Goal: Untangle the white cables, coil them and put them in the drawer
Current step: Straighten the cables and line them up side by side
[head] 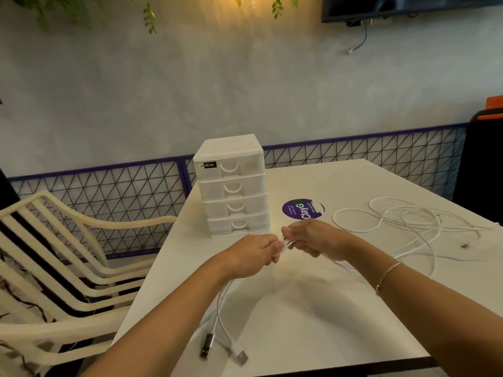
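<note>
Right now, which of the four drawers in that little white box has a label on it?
The top drawer. It alone carries a black label at its left corner; the three drawers beneath it are plain white. All four look closed.

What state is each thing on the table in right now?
White plastic four-drawer box: all drawers shut.
Loose white cables: tangled, uncoiled on the white table.
White cable strands: pinched between both hands.
Left hand: grip closed on strands.
Right hand: grip closed on strands.

place: café-like seating area | cues: branded sticker on white tabletop, slatted chairs, wall-mounted screen, hanging greenery
</note>
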